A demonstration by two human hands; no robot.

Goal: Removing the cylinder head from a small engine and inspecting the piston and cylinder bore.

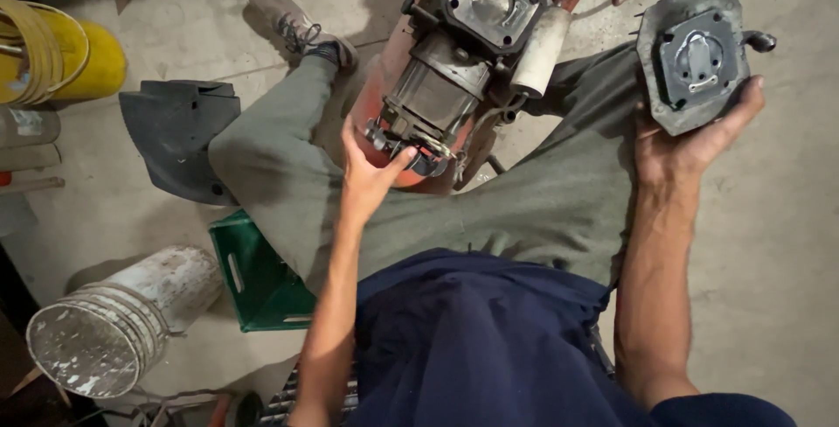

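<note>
A small engine (454, 60) on a red frame stands between my knees, its open square cylinder top (492, 0) facing up. My left hand (367, 173) reaches onto the engine's lower end, fingers resting on the dark metal parts there, gripping nothing clearly. My right hand (695, 143) holds up a grey metal engine cover plate (695, 55) with a raised square middle, out to the right of the engine. I sit in grey-green trousers and a dark blue top.
A green plastic crate (253, 278) sits under my left leg. A paint-spattered white bucket (114, 322) lies on its side at lower left. A black plastic cover (179, 134) and a yellow container (61, 60) rest on the concrete floor at left.
</note>
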